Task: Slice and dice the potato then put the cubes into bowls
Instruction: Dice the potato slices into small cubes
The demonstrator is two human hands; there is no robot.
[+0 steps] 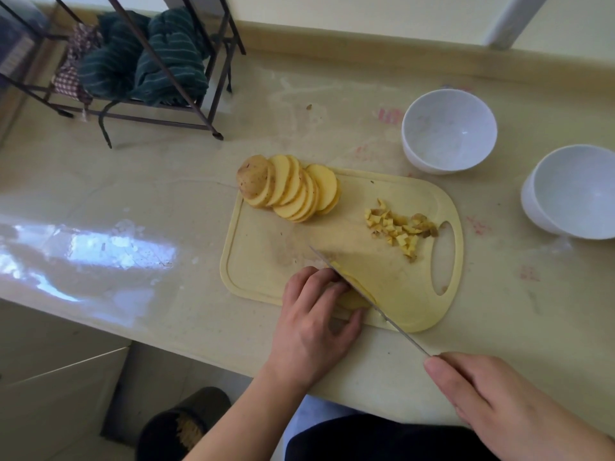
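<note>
1. The left hand (312,314), low in the centre of the frame, bears down on a potato slice (354,299) at the near edge of the cutting board (266,247). Its fingers are curled over the top and its thumb is tucked at the near side, so its grip pins the slice flat against the push of the blade.
2. The right hand (492,397), lower right, has its grip wrapped round the handle of the knife (366,294), which is hidden inside the hand. The blade runs up and left across the slice, close beside the left knuckles. I judge the curled fingers are there to keep the tips back from the edge.
3. The remaining slices (293,188) lean in an overlapping row at the upper left corner of the board, the skin-covered end piece outermost. Set there, they stay out of the cutting area yet within reach.
4. A small heap of cubes (399,227) lies toward the right of the board beside its handle hole, the side nearest the two white bowls (449,131) on the bench (133,181) to the right. Neither bowl appears to hold any potato yet.
5. By my reading, dicing is at an early stage: most slices are still whole, and no cubes have been moved.
6. A wire rack with dark striped cloths (143,58) stands at the upper left, well apart from the work.
</note>
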